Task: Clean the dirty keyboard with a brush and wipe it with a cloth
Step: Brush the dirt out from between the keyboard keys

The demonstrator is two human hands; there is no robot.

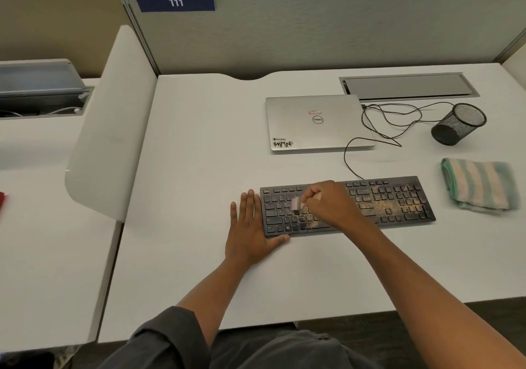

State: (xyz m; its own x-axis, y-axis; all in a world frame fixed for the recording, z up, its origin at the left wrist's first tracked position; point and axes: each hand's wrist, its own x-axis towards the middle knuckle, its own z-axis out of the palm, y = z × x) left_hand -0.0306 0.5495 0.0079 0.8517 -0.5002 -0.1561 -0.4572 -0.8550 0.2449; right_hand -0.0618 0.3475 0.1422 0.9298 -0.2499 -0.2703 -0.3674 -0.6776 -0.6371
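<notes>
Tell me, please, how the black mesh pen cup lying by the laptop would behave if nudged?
The mesh pen cup lies on its side, so it would probably roll in a curve. Its open wire mesh suggests it is light and would shift easily. It looks empty, so nothing should spill.

I see a white desk (185, 155) filling most of the frame. Right of centre lies a closed silver Dell laptop (318, 122) with stickers on its lid. A thin black cable (392, 124) loops beside it toward a black mesh pen cup (458, 124) tipped on its side at the right. Above them sits a grey cable hatch (407, 86). A blue sign (174, 0) reading 111 hangs on the grey partition (313, 32), upper left.
</notes>
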